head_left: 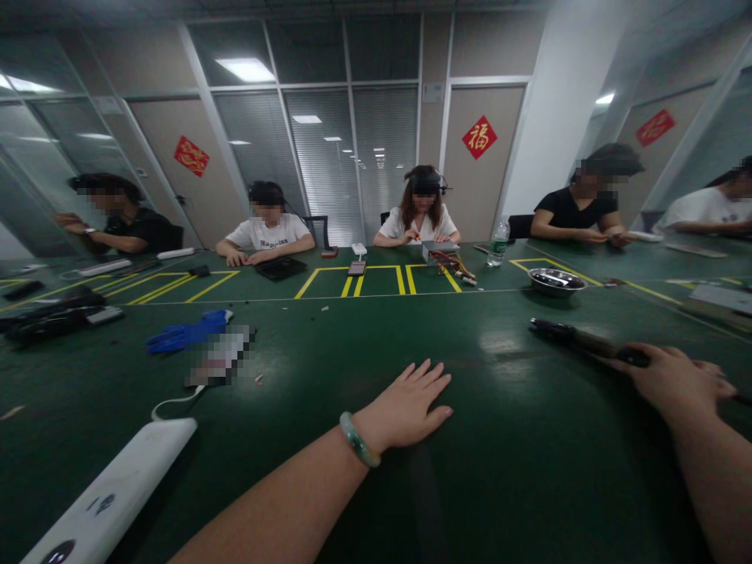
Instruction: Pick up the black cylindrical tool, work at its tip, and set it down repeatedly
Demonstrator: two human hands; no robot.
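My left hand [405, 403] lies palm down on the green table [470, 478], fingers stretched out, with nothing in it; a green bangle [359, 440] is round the wrist. Over on the right, my right hand [675, 380] is closed round the black handle of a long dark tool [587, 341]. The tool's black tip points left, toward the middle of the table. Beyond it stands a shiny metal bowl [555, 281].
At the left lie a white power bank [111, 493], a phone [220, 356] on its cable, blue gloves [185, 332] and a black bag [56, 315]. A bottle [498, 243] and a metal box with wires [440, 251] stand farther back. Several people sit across the table.
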